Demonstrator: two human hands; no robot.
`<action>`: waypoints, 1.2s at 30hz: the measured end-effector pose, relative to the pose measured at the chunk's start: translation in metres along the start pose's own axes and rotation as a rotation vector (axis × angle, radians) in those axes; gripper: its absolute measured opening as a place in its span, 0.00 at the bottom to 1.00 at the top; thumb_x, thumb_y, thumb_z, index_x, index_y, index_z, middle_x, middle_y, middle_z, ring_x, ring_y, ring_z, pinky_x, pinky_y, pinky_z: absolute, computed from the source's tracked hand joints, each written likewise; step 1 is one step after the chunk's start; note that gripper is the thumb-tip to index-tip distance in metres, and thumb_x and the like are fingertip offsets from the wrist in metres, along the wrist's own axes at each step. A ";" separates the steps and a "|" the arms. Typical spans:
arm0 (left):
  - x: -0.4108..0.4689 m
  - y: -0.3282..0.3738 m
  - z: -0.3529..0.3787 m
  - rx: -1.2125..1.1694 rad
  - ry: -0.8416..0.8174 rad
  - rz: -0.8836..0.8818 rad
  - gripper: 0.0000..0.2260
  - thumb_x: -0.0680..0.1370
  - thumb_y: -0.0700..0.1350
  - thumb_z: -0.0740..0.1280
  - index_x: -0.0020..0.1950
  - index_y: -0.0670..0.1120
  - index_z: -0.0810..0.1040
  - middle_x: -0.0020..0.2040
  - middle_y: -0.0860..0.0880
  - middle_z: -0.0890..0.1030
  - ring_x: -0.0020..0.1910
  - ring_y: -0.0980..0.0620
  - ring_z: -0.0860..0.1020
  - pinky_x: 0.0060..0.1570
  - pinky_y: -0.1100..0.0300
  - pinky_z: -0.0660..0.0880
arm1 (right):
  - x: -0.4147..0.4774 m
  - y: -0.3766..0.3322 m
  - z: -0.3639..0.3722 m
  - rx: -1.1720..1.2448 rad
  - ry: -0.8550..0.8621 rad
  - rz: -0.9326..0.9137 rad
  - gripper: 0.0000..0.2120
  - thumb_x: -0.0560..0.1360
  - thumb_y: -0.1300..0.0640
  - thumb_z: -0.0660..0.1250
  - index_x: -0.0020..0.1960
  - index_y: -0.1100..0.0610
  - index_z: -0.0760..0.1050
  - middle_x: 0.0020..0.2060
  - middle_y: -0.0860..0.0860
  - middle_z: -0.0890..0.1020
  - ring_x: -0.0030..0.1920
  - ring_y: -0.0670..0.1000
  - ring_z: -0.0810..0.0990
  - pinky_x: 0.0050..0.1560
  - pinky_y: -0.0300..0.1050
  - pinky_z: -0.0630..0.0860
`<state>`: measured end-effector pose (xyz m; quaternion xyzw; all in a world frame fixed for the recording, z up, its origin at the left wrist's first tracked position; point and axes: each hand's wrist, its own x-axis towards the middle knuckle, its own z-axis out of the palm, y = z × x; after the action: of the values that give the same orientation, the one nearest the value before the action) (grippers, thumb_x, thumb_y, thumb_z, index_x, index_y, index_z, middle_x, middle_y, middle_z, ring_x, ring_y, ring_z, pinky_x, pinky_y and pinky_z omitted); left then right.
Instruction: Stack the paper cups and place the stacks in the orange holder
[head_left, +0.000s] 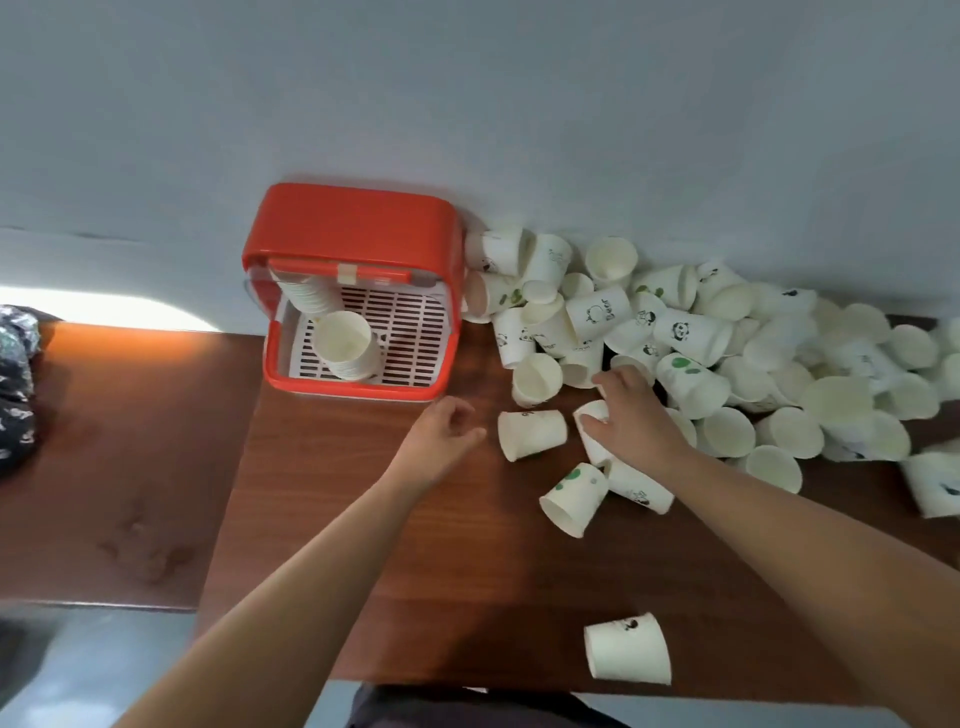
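Nearest on the brown bench (322, 519), a lone paper cup (626, 652) seems to lie on its side, though the wide lens makes that hard to judge. Further in, a green-spotted cup (574, 493) lies with its long axis on a diagonal, mouth toward the near left. Just beyond it the right grip (631, 415) has its fingers curled over the held cup (592, 434), which lies on the bench at the near edge of the heap. The left grip (447, 431) hovers above the bench, fingers loosely bent and holding nothing, beside a side-lying cup (532, 434) whose mouth faces left. These cups are likely very light, thin-walled and easily crushed, so they are best taken gently round the wall near the stiffer rolled rim, then turned mouth to base to nest. Behind, the pile of paper cups (727, 353) sprawls along the wall, pointing every way. At the far left the orange holder (358, 223) stands open, with a leaning stack (345, 343) inside, its open mouth facing up and toward the camera.
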<state>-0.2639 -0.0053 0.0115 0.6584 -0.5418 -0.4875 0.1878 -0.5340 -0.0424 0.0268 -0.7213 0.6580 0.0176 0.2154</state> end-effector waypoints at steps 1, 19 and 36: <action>0.010 0.006 0.016 0.080 -0.032 0.019 0.18 0.75 0.47 0.73 0.64 0.47 0.75 0.60 0.52 0.74 0.59 0.54 0.73 0.59 0.63 0.67 | 0.000 0.008 0.000 -0.021 -0.023 -0.016 0.29 0.75 0.51 0.70 0.71 0.61 0.68 0.66 0.59 0.69 0.66 0.59 0.69 0.66 0.52 0.70; 0.034 -0.003 0.089 0.326 0.033 -0.008 0.34 0.70 0.48 0.75 0.74 0.48 0.68 0.67 0.47 0.72 0.68 0.45 0.70 0.67 0.47 0.70 | -0.001 0.044 0.034 -0.388 -0.083 -0.099 0.20 0.73 0.44 0.65 0.57 0.57 0.72 0.51 0.54 0.81 0.56 0.57 0.75 0.58 0.52 0.67; -0.012 0.021 0.001 0.160 0.204 -0.011 0.32 0.74 0.57 0.72 0.74 0.54 0.65 0.66 0.50 0.67 0.63 0.47 0.73 0.64 0.46 0.75 | 0.028 -0.032 -0.068 0.098 -0.021 -0.229 0.29 0.72 0.46 0.68 0.67 0.58 0.64 0.58 0.55 0.68 0.52 0.58 0.76 0.51 0.52 0.75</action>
<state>-0.2751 -0.0017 0.0327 0.7205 -0.5532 -0.3744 0.1862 -0.5175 -0.0896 0.0888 -0.7801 0.5691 -0.0315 0.2580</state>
